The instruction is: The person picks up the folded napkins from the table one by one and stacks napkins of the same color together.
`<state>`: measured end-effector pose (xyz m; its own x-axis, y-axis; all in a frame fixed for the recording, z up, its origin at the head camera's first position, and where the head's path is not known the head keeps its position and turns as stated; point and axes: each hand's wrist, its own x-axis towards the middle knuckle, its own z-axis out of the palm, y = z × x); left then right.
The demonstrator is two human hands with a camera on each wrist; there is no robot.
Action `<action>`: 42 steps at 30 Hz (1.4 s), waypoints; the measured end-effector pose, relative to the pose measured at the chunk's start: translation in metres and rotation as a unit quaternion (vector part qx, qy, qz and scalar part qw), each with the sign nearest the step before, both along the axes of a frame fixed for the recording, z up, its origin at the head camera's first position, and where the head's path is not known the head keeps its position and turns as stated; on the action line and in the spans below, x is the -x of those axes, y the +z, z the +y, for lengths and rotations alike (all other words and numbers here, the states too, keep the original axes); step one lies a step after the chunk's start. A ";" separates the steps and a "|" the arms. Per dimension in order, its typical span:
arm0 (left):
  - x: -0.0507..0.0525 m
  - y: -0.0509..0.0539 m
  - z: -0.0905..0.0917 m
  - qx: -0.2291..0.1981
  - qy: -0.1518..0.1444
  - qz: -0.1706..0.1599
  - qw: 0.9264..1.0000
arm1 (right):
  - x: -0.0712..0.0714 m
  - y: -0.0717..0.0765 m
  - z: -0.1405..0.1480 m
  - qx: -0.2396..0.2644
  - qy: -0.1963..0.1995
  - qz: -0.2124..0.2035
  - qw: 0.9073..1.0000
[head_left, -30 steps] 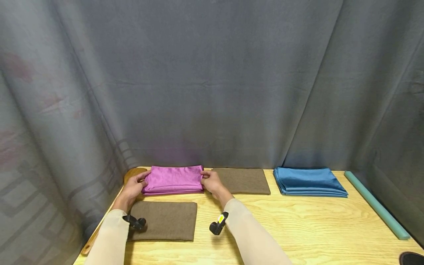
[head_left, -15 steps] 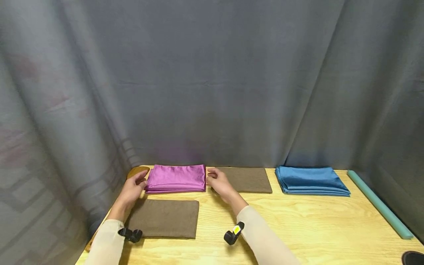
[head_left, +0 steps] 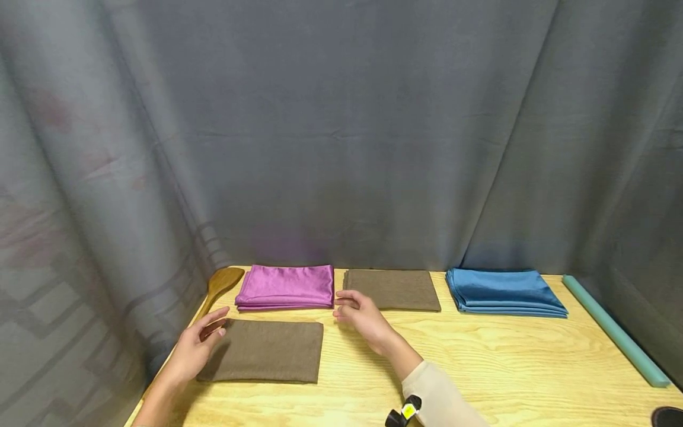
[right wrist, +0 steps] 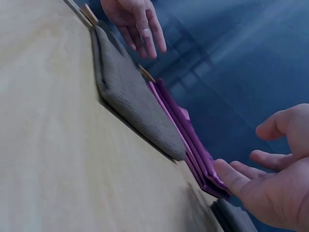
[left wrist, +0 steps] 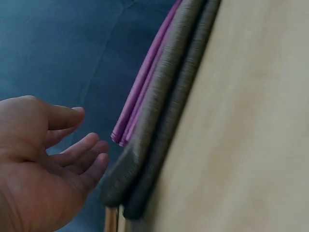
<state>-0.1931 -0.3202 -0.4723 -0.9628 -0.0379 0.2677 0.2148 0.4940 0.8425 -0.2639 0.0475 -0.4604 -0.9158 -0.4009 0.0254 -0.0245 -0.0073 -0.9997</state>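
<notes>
A folded shiny purple cloth [head_left: 288,287] lies at the back left of the table. In front of it is a folded brown cloth [head_left: 267,351], and a second folded brown cloth [head_left: 395,289] lies to its right. My left hand [head_left: 194,347] hovers beside the left edge of the front brown cloth, fingers loosely bent, holding nothing. Off the purple cloth's right front corner, my right hand [head_left: 368,323] hangs over the table with relaxed fingers and nothing in it. Both empty hands also show in the right wrist view, the left hand [right wrist: 135,21] at the top.
A folded blue cloth [head_left: 504,292] lies at the back right. Beyond it a green rod [head_left: 613,332] runs along the right edge. A wooden spoon [head_left: 224,280] lies along the left edge. Grey curtains [head_left: 341,136] stand behind and at both sides.
Both hands have let go of the purple cloth's sides and drawn back toward the front, the left farther than the right. The purple cloth stays in its place.
</notes>
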 end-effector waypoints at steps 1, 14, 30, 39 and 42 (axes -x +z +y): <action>-0.004 -0.002 -0.001 -0.003 -0.002 -0.005 1.000 | -0.003 0.000 -0.001 0.001 0.003 -0.001 1.000; -0.018 -0.012 -0.005 0.005 0.038 -0.087 0.995 | -0.039 -0.013 -0.006 -0.033 0.042 -0.023 0.998; -0.019 -0.017 -0.008 -0.039 0.058 -0.136 0.988 | -0.044 -0.024 -0.014 -0.008 0.068 -0.045 0.997; -0.020 -0.011 -0.006 -0.050 0.044 -0.181 0.981 | -0.046 -0.026 -0.017 -0.003 0.087 -0.046 0.995; -0.020 -0.009 -0.005 -0.061 0.035 -0.187 0.980 | -0.046 -0.025 -0.017 -0.001 0.086 -0.049 0.995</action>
